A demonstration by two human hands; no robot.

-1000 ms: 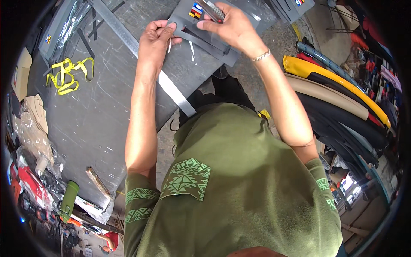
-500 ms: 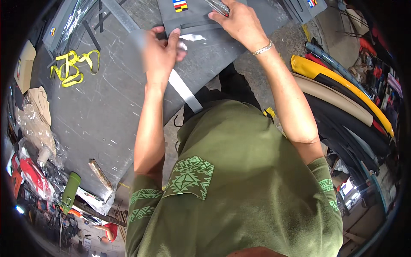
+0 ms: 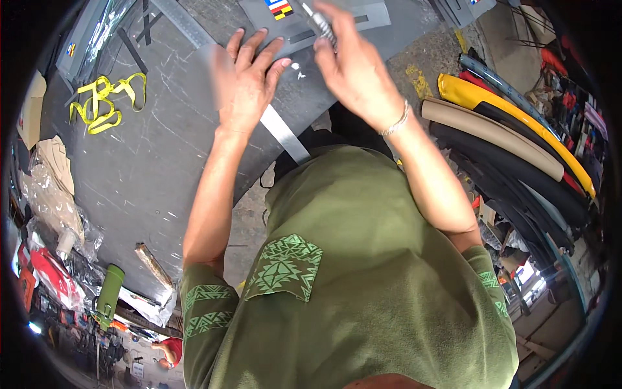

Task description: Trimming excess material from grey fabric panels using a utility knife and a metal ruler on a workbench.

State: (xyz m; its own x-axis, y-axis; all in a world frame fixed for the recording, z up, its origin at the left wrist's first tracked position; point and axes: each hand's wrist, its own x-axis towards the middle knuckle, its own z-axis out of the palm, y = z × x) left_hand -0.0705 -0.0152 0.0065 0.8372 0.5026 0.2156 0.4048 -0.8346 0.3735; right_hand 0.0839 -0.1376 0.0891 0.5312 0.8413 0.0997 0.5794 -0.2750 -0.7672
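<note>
My left hand point(image 3: 247, 91) lies with fingers spread, over a long metal ruler point(image 3: 285, 134) and with its fingertips at the near-left edge of a grey sheet point(image 3: 298, 29). That sheet carries a coloured flag print and long narrow slots. In my right hand point(image 3: 357, 81) is a silver utility knife point(image 3: 321, 24), gripped between thumb and fingers, its tip pointing away over the sheet. Small white scraps point(image 3: 297, 70) sit on the table beside my left thumb.
On the dark scratched worktable point(image 3: 149, 181) lie a tangled yellow strap point(image 3: 100, 104) and thin dark strips point(image 3: 133, 50). Rolls of material, including a yellow roll point(image 3: 512, 123) and a beige roll point(image 3: 489, 136), stand at right. Plastic-wrapped items and a green cylinder point(image 3: 110, 288) are at left.
My left hand's fingers have spread out from a curled pose. My right hand has come nearer and tilted, bringing the knife with it. The grey sheet has shifted and turned slightly.
</note>
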